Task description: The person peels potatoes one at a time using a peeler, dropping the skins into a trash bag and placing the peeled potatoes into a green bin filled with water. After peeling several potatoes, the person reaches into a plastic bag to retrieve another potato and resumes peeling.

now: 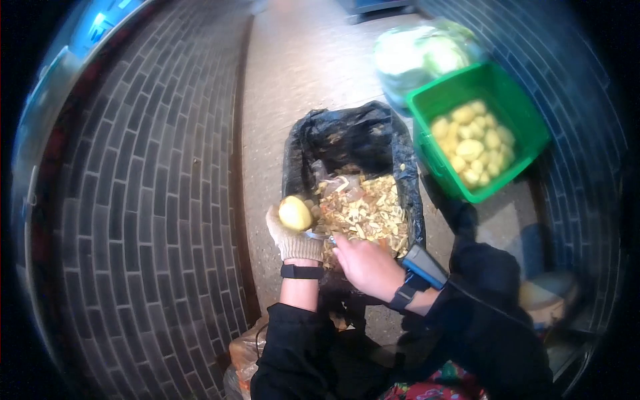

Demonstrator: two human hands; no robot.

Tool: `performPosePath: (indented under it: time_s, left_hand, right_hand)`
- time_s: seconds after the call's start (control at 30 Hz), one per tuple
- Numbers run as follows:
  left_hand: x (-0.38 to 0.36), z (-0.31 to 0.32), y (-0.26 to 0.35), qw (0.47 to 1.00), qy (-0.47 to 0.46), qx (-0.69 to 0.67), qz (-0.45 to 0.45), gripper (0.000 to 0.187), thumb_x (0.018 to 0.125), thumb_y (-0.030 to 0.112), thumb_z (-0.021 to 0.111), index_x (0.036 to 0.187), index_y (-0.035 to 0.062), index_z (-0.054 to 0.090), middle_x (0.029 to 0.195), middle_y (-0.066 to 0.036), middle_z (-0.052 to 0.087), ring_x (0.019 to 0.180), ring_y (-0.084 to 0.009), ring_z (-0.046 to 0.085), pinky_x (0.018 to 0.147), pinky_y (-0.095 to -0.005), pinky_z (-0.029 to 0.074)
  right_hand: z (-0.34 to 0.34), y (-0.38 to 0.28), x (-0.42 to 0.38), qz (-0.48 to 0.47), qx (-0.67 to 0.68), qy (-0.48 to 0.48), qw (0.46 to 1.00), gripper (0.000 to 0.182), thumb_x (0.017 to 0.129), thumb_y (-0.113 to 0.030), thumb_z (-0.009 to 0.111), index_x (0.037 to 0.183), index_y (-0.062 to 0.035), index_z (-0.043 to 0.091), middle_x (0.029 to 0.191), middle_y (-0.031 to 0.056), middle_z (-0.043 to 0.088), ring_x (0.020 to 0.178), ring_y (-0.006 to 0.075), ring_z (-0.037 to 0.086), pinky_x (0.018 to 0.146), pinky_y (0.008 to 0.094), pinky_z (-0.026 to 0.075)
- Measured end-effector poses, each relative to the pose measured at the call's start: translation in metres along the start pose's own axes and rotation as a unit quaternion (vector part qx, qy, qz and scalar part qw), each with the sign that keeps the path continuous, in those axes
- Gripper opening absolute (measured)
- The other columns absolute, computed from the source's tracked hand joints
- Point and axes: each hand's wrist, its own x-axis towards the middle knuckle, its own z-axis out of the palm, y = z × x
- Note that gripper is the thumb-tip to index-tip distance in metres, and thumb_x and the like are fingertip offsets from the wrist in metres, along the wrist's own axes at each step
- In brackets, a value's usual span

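The gloved left hand (291,237) grips a potato (295,213) over the peel bin (400,153); the right hand (365,265), closed on a peeler (319,235), should scrape gently away from fingers.

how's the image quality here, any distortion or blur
Head view: strong fisheye bends the brick paving into curves, with black vignetting at the corners; the left hand and its potato are fairly sharp, while the green crate and pale bag look soft and slightly washed out.
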Motion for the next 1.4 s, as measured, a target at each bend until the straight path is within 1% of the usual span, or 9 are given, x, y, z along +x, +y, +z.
performPosePath:
  time_s: [0.13,0.27,0.37,0.5,0.6,0.8,0.97,1.13,1.4]
  left_hand:
    - [0.001,0.002,0.003,0.998,-0.055,-0.023,-0.024,0.040,0.091,0.047,0.053,0.098,0.0084,0.061,0.084,-0.008,0.065,0.077,-0.0242,0.064,0.069,-0.0383,0.054]
    - [-0.006,0.008,-0.005,0.997,-0.042,0.059,-0.017,0.030,0.092,0.039,0.056,0.101,0.0115,0.062,0.092,-0.005,0.067,0.082,-0.0194,0.065,0.070,-0.0332,0.053]
    - [-0.002,0.002,-0.013,0.985,-0.061,0.157,0.033,0.029,0.092,0.037,0.057,0.103,0.0118,0.063,0.092,-0.005,0.067,0.081,-0.0183,0.065,0.070,-0.0321,0.054]
    - [0.013,-0.012,-0.020,0.943,-0.042,0.255,0.209,0.032,0.093,0.041,0.056,0.103,0.0118,0.063,0.089,-0.005,0.066,0.076,-0.0191,0.065,0.065,-0.0325,0.055]
    - [0.014,-0.008,-0.011,0.990,0.029,0.115,0.073,0.026,0.090,0.029,0.064,0.102,0.0053,0.063,0.091,-0.009,0.065,0.083,-0.0220,0.064,0.073,-0.0344,0.055]
    - [0.026,-0.023,-0.002,0.995,-0.077,0.020,-0.067,0.044,0.092,0.050,0.057,0.104,0.0085,0.061,0.089,-0.009,0.065,0.079,-0.0249,0.064,0.073,-0.0407,0.055]
    - [-0.010,0.016,-0.002,0.997,0.017,0.043,-0.063,0.050,0.097,0.055,0.047,0.106,0.0073,0.060,0.092,-0.012,0.067,0.082,-0.0276,0.066,0.072,-0.0387,0.057]
    - [-0.003,0.007,-0.007,0.976,-0.109,0.176,-0.070,0.042,0.097,0.048,0.054,0.109,0.0085,0.062,0.097,-0.009,0.069,0.082,-0.0214,0.067,0.070,-0.0351,0.058]
    - [-0.013,0.014,-0.005,0.970,-0.096,0.210,-0.069,0.036,0.096,0.044,0.058,0.106,0.0105,0.064,0.093,-0.005,0.069,0.080,-0.0173,0.066,0.070,-0.0308,0.054]
  right_hand:
    - [-0.019,0.015,0.016,-0.032,-0.012,0.047,0.998,0.023,0.101,-0.020,0.045,0.112,-0.0003,0.050,0.065,0.0151,0.060,0.058,0.0331,0.063,0.051,0.0451,0.051]
    - [-0.037,0.024,0.023,-0.057,-0.030,0.110,0.992,0.024,0.099,-0.022,0.048,0.111,-0.0016,0.051,0.068,0.0186,0.063,0.062,0.0365,0.064,0.054,0.0475,0.051]
    - [-0.037,0.021,0.021,-0.052,-0.028,0.099,0.993,0.023,0.100,-0.022,0.047,0.109,-0.0012,0.052,0.066,0.0190,0.062,0.061,0.0363,0.064,0.055,0.0477,0.051]
    - [-0.026,0.010,0.014,0.002,-0.005,0.047,0.999,0.023,0.099,-0.019,0.050,0.110,0.0009,0.052,0.074,0.0238,0.062,0.069,0.0413,0.063,0.063,0.0505,0.049]
    - [-0.009,0.004,-0.001,0.025,0.056,-0.064,0.996,0.024,0.099,-0.020,0.049,0.110,0.0015,0.052,0.072,0.0240,0.062,0.067,0.0419,0.063,0.062,0.0511,0.049]
    - [-0.021,0.011,0.008,-0.016,0.019,0.028,0.999,0.021,0.099,-0.021,0.049,0.106,-0.0009,0.052,0.072,0.0231,0.062,0.069,0.0420,0.062,0.062,0.0513,0.048]
    - [-0.044,0.026,0.021,-0.001,-0.002,0.054,0.999,0.022,0.099,-0.021,0.050,0.109,-0.0019,0.053,0.075,0.0219,0.062,0.071,0.0413,0.062,0.064,0.0508,0.048]
    - [-0.050,0.025,0.025,-0.003,-0.007,0.066,0.998,0.025,0.099,-0.021,0.049,0.114,-0.0011,0.053,0.074,0.0228,0.062,0.072,0.0416,0.062,0.064,0.0513,0.048]
    - [-0.048,0.028,0.027,0.008,-0.005,0.068,0.998,0.026,0.099,-0.020,0.048,0.115,0.0006,0.052,0.074,0.0241,0.062,0.072,0.0423,0.062,0.065,0.0514,0.048]
